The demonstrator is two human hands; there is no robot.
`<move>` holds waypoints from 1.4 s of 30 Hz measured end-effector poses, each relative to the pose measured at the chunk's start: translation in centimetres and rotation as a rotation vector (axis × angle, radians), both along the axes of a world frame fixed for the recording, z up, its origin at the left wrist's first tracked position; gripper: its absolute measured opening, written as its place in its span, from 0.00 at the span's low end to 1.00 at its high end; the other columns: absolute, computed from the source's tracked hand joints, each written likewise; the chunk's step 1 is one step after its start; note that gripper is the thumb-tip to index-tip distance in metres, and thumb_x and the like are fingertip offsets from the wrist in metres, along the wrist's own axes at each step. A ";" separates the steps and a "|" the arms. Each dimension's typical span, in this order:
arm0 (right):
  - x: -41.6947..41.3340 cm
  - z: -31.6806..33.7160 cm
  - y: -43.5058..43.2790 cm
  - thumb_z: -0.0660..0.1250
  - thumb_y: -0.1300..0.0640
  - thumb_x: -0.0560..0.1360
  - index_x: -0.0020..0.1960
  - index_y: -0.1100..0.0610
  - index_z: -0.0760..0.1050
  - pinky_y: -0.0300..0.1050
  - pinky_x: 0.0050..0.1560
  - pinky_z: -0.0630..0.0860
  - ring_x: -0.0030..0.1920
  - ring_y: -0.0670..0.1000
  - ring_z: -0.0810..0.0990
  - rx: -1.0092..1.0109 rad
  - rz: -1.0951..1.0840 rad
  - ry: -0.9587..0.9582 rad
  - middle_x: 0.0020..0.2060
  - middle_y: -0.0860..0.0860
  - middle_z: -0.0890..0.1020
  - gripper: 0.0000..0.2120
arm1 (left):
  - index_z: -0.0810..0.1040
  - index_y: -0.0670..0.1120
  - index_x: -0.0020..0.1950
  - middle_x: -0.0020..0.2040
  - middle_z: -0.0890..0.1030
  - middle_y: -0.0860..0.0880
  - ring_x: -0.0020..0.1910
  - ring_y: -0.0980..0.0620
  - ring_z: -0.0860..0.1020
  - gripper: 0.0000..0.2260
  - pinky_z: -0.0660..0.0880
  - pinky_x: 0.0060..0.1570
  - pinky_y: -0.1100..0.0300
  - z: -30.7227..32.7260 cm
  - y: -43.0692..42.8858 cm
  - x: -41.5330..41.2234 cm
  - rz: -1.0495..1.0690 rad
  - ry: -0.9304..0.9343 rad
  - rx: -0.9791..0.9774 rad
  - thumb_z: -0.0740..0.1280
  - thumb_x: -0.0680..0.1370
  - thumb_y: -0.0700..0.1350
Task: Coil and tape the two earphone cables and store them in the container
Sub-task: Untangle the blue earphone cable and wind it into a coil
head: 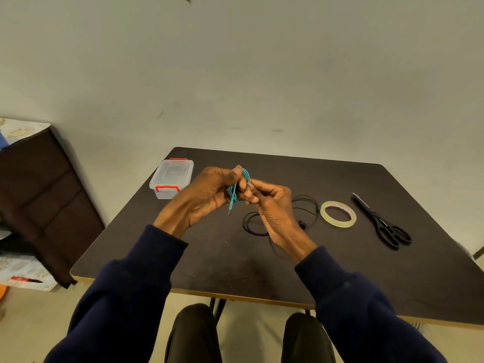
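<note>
Above the dark table (pixel 340 271), my left hand (pixel 207 195) grips a coiled teal earphone cable (pixel 234 191), thumb up along the loops. Its plug hangs down below the hand. My right hand (pixel 272 205) pinches the same coil from the right with curled fingers. A black earphone cable (pixel 306 205) lies loose on the table under and behind my right hand, partly hidden by it. A clear plastic container (pixel 171 178) with red clips and its lid on stands at the table's far left. A roll of clear tape (pixel 338 214) lies flat to the right of the black cable.
Black scissors (pixel 382 224) lie right of the tape, handles toward me. A dark wooden cabinet (pixel 44 200) stands on the floor to the left of the table. My knees show below the table's near edge.
</note>
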State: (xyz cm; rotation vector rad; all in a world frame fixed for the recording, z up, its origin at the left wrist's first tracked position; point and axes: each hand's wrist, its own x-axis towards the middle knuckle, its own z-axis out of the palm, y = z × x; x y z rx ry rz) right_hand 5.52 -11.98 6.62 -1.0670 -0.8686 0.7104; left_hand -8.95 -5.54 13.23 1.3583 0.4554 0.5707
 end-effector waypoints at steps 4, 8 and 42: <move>0.7 0.5 -0.2 0.72 0.64 0.76 0.55 0.62 0.83 0.48 0.49 0.84 0.48 0.59 0.85 0.038 -0.046 -0.087 0.46 0.58 0.87 0.09 | 0.83 0.41 0.44 0.40 0.84 0.52 0.43 0.60 0.82 0.17 0.76 0.52 0.61 -0.6 -0.4 0.1 0.166 0.201 0.389 0.60 0.83 0.48; 1.4 0.7 -0.4 0.72 0.64 0.76 0.55 0.61 0.84 0.47 0.47 0.83 0.47 0.58 0.86 0.031 -0.061 -0.153 0.46 0.56 0.88 0.08 | 0.82 0.40 0.44 0.45 0.84 0.42 0.46 0.50 0.80 0.18 0.71 0.45 0.57 -2.0 -0.6 -0.3 0.168 0.076 0.177 0.63 0.81 0.53; 0.9 3.1 -1.7 0.70 0.63 0.78 0.52 0.63 0.83 0.50 0.39 0.86 0.44 0.57 0.88 -0.144 0.053 -0.154 0.47 0.63 0.85 0.06 | 0.78 0.43 0.62 0.56 0.85 0.45 0.57 0.47 0.83 0.20 0.81 0.54 0.55 -4.8 -0.8 -1.0 0.168 -0.220 -0.044 0.71 0.70 0.35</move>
